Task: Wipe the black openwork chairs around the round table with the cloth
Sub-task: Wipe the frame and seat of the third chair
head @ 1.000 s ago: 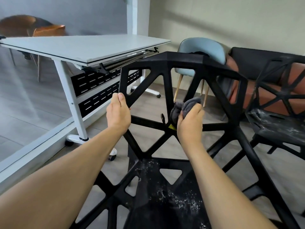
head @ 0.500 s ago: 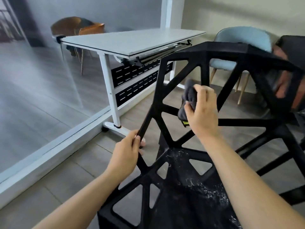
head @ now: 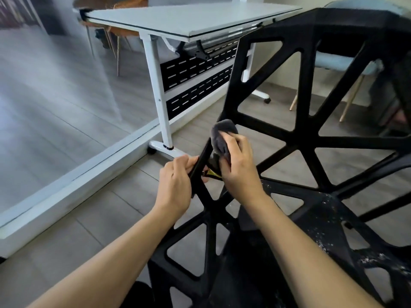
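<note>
Black plastic openwork chair (head: 307, 138) fills the right half of the head view, backrest struts up, seat at lower right speckled with pale dust or residue. Left hand (head: 176, 185) grips the left edge strut of the backrest, fingers curled round it, steadying. Right hand (head: 239, 167) is closed on a bunched grey cloth (head: 222, 138), pressing it against the same strut just above the left hand; a yellow tag pokes out below the cloth. White folding table (head: 189, 21) stands behind to the left, pale blue chair (head: 347, 63) beyond the backrest. No round table visible.

Judged step: wiping down the side strut, mid-chair; seat not yet cleaned.

Risks: hands nearly touching on one narrow strut, so a downward stroke could run the cloth into the left fingers. Cloth is balled up, little contact area, likely skips the inner strut faces. Hard push could slide or tip the chair if the left grip loosens.
</note>
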`<state>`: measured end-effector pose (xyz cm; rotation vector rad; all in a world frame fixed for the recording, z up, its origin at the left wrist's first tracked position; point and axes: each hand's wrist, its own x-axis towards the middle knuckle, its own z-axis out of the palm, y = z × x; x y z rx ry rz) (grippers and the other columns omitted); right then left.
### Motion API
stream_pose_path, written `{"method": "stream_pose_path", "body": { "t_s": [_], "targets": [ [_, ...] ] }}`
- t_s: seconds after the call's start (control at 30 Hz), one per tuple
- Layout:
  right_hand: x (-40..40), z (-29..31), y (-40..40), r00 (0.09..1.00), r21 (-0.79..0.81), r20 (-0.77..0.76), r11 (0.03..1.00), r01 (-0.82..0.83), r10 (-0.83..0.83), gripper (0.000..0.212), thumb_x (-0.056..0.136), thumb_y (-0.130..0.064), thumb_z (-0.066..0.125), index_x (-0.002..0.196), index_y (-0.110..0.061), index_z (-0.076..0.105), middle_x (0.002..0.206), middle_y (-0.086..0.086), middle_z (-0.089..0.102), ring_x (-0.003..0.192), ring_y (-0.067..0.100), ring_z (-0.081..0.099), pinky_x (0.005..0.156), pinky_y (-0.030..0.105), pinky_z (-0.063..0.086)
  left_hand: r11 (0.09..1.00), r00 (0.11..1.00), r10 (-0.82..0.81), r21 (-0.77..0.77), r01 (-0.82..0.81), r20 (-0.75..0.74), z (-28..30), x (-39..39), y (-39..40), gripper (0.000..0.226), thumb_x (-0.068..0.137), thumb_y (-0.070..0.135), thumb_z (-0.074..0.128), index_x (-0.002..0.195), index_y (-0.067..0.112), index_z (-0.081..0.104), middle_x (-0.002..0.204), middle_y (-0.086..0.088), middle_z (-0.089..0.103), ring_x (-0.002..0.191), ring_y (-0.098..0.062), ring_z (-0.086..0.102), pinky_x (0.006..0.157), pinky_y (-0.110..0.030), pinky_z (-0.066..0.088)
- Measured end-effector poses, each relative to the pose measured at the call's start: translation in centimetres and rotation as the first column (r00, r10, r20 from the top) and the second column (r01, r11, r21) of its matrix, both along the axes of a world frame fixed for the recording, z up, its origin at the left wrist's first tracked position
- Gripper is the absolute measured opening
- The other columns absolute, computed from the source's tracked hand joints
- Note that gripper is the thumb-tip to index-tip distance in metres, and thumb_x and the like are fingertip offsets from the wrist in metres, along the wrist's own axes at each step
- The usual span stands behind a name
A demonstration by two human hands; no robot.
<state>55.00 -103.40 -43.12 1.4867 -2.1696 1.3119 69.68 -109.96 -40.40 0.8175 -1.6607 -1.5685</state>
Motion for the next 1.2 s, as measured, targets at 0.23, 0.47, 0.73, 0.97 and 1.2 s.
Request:
{"method": "stream_pose_path", "body": {
  "t_s": [0.23,0.47,0.73,0.97,1.2],
  "targets": [
    [1.7,0.4,-1.3,0.989,-0.017,0.111,0.995,0.096,-0.093,0.05,0.092,-0.007,0.054,0.142,-0.007,0.051,0.129,0.011,0.049,0.117,0.029,0.047,0.103,0.04,0.041,0.986,1.0,-0.002,0.168,0.001,0.007,-0.3,-0.9,-1.3,0.061,0.093,0.035,0.025,0.095,0.005,0.079,0.092,-0.016,0.077,0.092,-0.038,0.071,0.087,-0.047,0.057],
    [6.5,-1.5,3.3,0.999,0.138,-0.034,0.99,-0.026,0.031,0.061,0.085,-0.004,0.057,0.145,-0.008,0.049,0.129,0.011,0.054,0.112,0.031,0.047,0.104,0.041,0.041,0.97,0.999,-0.051,0.238,0.05,-0.003,0.3,-0.8,-1.7,0.065,0.099,0.031,0.018,0.107,-0.002,0.073,0.099,-0.015,0.076,0.091,-0.028,0.071,0.072,-0.029,0.056],
    [7.2,-0.1,1.1,0.995,0.129,0.073,0.99,0.056,-0.065,0.058,0.092,-0.008,0.055,0.149,-0.005,0.044,0.145,0.014,0.045,0.129,0.033,0.043,0.112,0.044,0.036,0.971,0.958,-0.228,0.118,0.209,0.175,1.2,-0.1,-3.3,0.035,0.103,0.027,0.045,0.101,0.009,0.075,0.1,-0.002,0.076,0.087,-0.014,0.071,0.068,-0.036,0.06],
    [14.6,-2.8,6.0,0.996,0.213,-0.093,0.977,0.007,0.013,0.051,0.089,-0.017,0.059,0.14,-0.01,0.057,0.129,0.007,0.06,0.103,0.03,0.052,0.082,0.045,0.054,0.976,0.908,-0.186,-0.035,0.214,0.375,2.1,-1.0,-3.5,0.041,0.098,0.038,0.058,0.103,0.002,0.075,0.097,-0.011,0.076,0.088,-0.026,0.074,0.085,-0.05,0.059],
    [19.0,-3.3,8.7,0.958,0.351,-0.265,0.936,-0.006,0.106,0.049,0.083,-0.024,0.053,0.13,-0.015,0.065,0.118,0.003,0.067,0.093,0.03,0.056,0.074,0.044,0.046,0.976,0.925,-0.202,-0.015,0.219,0.32,1.4,-0.6,-1.7,0.04,0.106,0.037,0.043,0.125,0.01,0.065,0.103,-0.004,0.075,0.084,-0.023,0.076,0.082,-0.056,0.06]
  ]
}}
